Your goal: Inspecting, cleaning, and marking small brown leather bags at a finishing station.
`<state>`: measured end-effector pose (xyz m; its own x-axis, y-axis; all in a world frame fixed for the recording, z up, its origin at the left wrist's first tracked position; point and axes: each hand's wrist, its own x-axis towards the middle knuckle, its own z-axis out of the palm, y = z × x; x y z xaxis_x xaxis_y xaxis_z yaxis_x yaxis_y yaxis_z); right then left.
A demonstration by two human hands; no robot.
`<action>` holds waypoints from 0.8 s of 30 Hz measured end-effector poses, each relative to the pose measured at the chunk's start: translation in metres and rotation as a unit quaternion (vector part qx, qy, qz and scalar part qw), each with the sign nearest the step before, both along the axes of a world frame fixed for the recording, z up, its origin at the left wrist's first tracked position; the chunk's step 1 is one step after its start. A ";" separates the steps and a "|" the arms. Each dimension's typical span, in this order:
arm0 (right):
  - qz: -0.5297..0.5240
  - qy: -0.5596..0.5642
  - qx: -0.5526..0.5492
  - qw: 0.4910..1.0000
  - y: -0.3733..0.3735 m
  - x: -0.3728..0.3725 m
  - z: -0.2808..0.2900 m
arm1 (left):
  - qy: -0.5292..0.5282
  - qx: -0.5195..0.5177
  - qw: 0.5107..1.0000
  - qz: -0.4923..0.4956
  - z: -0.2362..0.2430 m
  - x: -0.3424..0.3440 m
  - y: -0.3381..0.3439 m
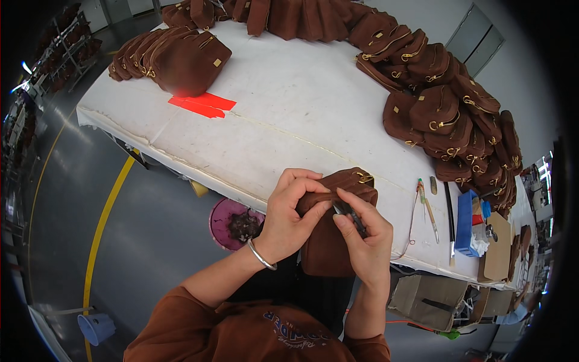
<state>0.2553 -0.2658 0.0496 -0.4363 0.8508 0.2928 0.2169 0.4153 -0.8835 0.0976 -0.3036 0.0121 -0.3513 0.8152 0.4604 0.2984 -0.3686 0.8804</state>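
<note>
A brown bag with a gold zipper pull lies at the table's near edge, partly over it. My left hand pinches a folded edge of the bag, thumb and fingers closed on it. My right hand is closed on a small dark tool, perhaps snips, with its tip at that edge beside my left thumb; the tip is partly hidden by the fingers.
Brown bags are piled along the back and right of the white table. More bags stand left by red sheets. Right are brushes, a blue tray and cardboard. A pink basin sits below.
</note>
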 end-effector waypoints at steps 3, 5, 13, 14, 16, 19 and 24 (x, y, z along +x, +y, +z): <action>0.003 -0.004 0.001 1.000 0.000 0.001 0.000 | 0.007 0.007 1.000 0.002 0.001 0.001 0.000; 0.006 -0.003 0.005 1.000 -0.001 0.000 0.000 | 0.004 0.000 1.000 0.003 0.002 0.001 -0.001; -0.025 -0.035 0.120 0.992 -0.002 -0.002 -0.010 | 0.002 -0.004 1.000 0.010 0.001 0.003 0.002; -0.025 -0.035 0.119 0.992 -0.002 -0.004 -0.012 | 0.005 -0.002 1.000 0.015 0.000 0.003 0.002; -0.034 -0.016 0.134 0.990 -0.001 -0.008 -0.017 | 0.010 -0.006 1.000 0.021 -0.002 0.002 0.003; -0.044 0.017 0.130 0.990 0.004 -0.011 -0.018 | 0.017 -0.010 0.999 0.026 -0.003 0.000 0.005; -0.051 0.037 0.121 0.991 0.010 -0.007 -0.009 | -0.005 -0.021 1.000 0.019 -0.007 -0.003 0.007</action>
